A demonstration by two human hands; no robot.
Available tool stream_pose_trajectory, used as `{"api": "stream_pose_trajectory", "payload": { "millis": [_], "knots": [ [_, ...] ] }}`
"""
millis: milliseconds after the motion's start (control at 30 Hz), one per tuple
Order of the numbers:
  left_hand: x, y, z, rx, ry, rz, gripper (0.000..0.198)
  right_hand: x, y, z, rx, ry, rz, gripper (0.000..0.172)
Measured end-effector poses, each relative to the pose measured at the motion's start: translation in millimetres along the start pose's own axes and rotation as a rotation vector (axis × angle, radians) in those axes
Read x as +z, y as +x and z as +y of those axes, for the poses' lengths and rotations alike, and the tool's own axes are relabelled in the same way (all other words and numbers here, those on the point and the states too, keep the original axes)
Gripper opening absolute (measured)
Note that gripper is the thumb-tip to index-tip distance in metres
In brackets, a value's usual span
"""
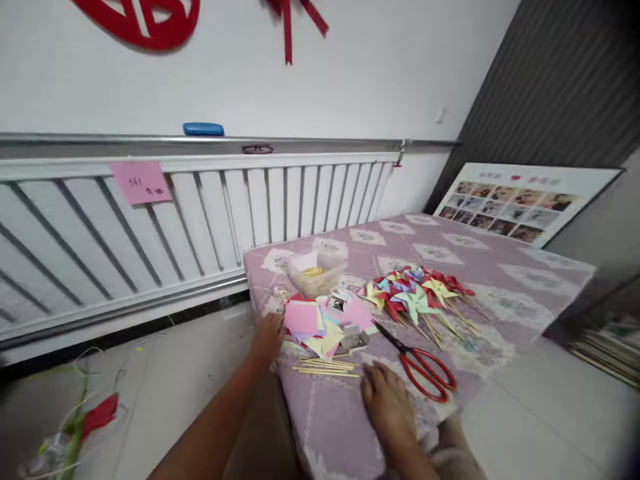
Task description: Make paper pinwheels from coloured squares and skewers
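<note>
well, pink paper, flat and square

The left grip is beside the paper at the tabletop's left edge. The right grip lies near sticks and scissors. Pinwheels lie farther right, a box beyond the paper.

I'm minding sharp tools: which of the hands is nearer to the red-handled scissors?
The right hand, resting on the cloth just left of the scissors; the left hand is farther off, beside the paper squares.
</note>
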State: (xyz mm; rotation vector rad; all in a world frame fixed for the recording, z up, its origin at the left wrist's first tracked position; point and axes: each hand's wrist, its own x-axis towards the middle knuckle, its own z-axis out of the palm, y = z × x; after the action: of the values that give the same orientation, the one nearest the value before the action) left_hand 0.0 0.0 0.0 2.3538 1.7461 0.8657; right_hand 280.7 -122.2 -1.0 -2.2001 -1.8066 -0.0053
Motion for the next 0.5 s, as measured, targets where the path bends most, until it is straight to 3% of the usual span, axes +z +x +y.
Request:
{"api": "stream_pose_trajectory", "payload": {
  "millis": [500],
  "knots": [
    [-8.4,15.4,-3.4,0.066,-0.077,0.030,0.020,5.8,0.3,6.1,-0.013,0.009,0.040,0.032]
  ]
}}
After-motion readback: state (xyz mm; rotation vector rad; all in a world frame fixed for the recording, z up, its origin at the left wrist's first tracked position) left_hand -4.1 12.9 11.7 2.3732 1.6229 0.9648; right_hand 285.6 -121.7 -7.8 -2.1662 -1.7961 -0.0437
